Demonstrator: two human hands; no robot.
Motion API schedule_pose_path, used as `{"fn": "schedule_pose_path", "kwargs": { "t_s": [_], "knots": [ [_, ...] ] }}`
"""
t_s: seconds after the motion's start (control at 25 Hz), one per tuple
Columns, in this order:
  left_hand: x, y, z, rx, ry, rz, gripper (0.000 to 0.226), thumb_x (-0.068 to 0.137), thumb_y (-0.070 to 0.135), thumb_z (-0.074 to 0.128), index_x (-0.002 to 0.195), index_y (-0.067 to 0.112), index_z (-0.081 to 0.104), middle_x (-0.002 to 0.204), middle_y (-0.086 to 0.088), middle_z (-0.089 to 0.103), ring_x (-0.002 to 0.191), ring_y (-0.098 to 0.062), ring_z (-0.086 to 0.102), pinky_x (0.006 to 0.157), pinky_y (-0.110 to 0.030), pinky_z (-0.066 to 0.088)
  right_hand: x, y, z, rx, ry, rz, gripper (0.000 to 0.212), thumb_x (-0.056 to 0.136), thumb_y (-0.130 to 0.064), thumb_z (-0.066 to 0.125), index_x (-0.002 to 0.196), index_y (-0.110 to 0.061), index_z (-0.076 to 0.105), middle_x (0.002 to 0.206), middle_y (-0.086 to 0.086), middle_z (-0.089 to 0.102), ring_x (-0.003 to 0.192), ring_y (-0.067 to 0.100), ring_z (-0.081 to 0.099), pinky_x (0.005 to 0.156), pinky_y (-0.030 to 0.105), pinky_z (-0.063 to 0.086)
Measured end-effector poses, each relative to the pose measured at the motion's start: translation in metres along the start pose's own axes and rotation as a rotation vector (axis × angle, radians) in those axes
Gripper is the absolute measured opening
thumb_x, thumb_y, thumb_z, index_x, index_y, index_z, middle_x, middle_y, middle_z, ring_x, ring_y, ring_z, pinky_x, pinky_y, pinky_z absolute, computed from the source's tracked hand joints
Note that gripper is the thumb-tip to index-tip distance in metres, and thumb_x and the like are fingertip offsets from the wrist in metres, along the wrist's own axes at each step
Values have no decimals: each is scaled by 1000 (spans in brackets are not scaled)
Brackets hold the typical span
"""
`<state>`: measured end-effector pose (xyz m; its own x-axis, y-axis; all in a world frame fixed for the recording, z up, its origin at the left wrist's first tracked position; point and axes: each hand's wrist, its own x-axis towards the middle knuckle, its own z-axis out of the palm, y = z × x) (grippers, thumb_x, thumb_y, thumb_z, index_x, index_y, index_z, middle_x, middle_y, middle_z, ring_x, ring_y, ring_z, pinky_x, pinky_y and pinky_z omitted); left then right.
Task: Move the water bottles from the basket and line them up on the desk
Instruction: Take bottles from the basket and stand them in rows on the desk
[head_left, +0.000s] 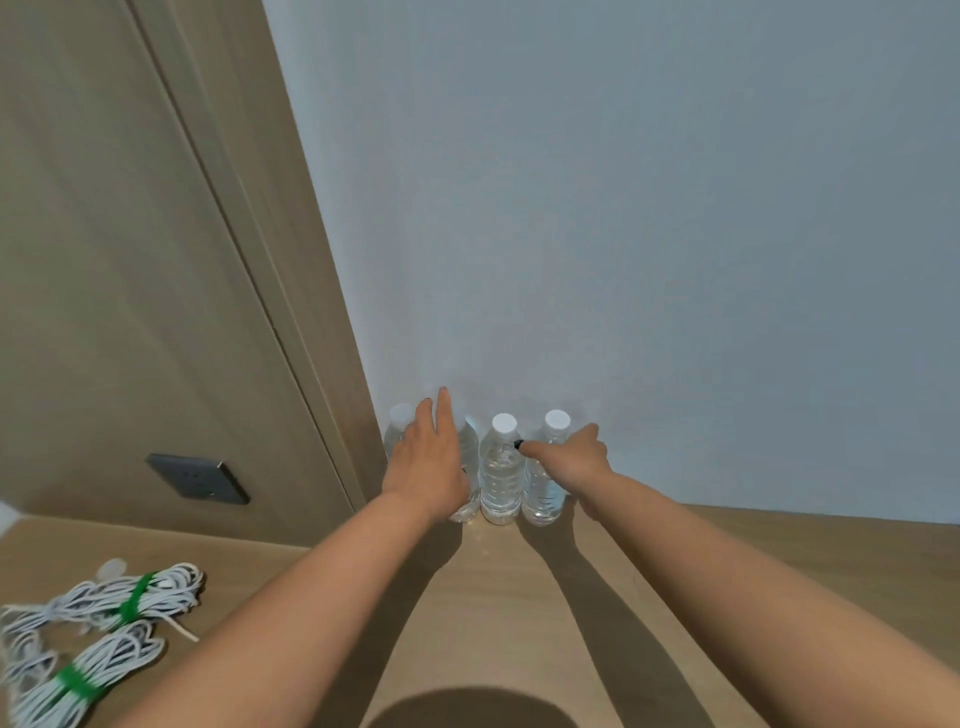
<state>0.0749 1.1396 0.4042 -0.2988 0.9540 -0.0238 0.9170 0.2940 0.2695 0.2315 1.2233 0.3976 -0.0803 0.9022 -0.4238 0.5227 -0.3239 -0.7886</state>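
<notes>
Four clear plastic water bottles with white caps (500, 470) stood in a row at 12 o'clock on the light wooden desk (519, 597), against the wall. Left hand (428, 462) was open, flat over the second bottle. Right hand (574, 454) loosely cupped the 1 o'clock bottle; grip unclear. Risk: a sideways nudge could domino the touching row.

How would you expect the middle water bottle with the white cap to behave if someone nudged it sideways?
The middle water bottle looks full, so probably heavy and steady. It stands tall and narrow, so a high push might tip it. Close neighbours may get knocked.
</notes>
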Motion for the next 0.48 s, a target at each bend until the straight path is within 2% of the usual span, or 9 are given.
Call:
{"fn": "schedule_pose_path", "kwargs": {
  "t_s": [0.08, 0.24, 0.36, 0.48],
  "knots": [
    [-13, 0, -16, -91, -4, 22, 101, 88, 28, 60, 153, 10, -16, 160, -12, 10, 140, -32, 31, 108, -40, 38, -16, -5, -8, -199, 31, -255, 87, 83, -37, 70, 148, -6, 21, 153, 17, 27, 139, 34, 32, 110, 42, 36],
    [-46, 0, -43, -143, 20, 74, 103, 89, 42, 60, 154, 13, -14, 163, -6, 6, 148, -24, 19, 116, -39, 30, -52, -10, -31, -556, -1, -704, 76, 98, -39, 49, 156, -12, 9, 165, 5, -1, 152, 22, 3, 120, 39, 19],
    [-71, 1, -59, -121, 89, 90, 96, 91, 47, 56, 156, 15, -7, 164, -2, 4, 150, -18, 11, 120, -35, 21, -75, -13, -43, -722, -33, -920, 74, 100, -43, 43, 156, -12, 7, 165, 5, 0, 152, 21, -2, 123, 37, 11],
    [-99, 0, -71, -76, 129, 101, 91, 92, 51, 52, 156, 22, -5, 165, 3, 2, 151, -15, 7, 121, -36, 19, -92, -14, -48, -804, -77, -1068, 69, 101, -43, 40, 156, -12, 11, 165, 4, 8, 152, 18, 1, 123, 35, 9]
  ]
}}
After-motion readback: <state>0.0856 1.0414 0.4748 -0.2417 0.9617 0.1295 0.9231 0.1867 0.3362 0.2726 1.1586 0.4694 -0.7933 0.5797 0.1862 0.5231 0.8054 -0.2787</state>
